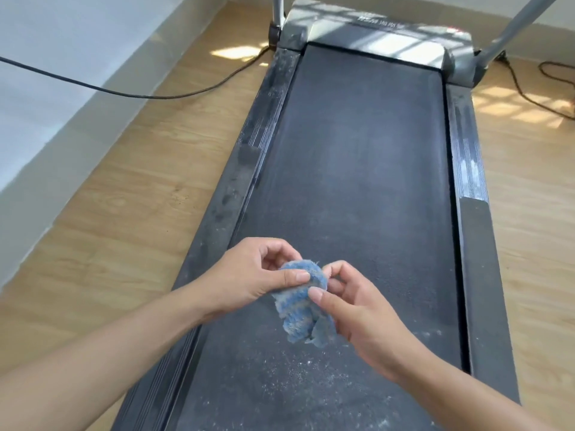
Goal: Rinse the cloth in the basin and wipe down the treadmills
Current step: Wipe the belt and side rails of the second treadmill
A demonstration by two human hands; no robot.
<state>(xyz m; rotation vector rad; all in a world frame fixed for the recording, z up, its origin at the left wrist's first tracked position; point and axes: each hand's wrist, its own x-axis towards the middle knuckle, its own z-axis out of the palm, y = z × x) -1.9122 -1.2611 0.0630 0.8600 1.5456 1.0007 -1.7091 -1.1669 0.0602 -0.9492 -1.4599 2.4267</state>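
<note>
The blue striped cloth [303, 301] is bunched up and held in the air over the near part of the treadmill [373, 35], above its belt [354, 157]. The left hand [249, 275] pinches the cloth's upper edge between thumb and curled fingers. The right hand [357, 309] pinches the same bunch from the other side. Pale specks lie on the belt under the hands, and dust lies on the side rail [249, 157]. Left of the treadmill, a black cable [174, 95] runs over the wooden floor [124, 197] towards the treadmill's far end.
</note>
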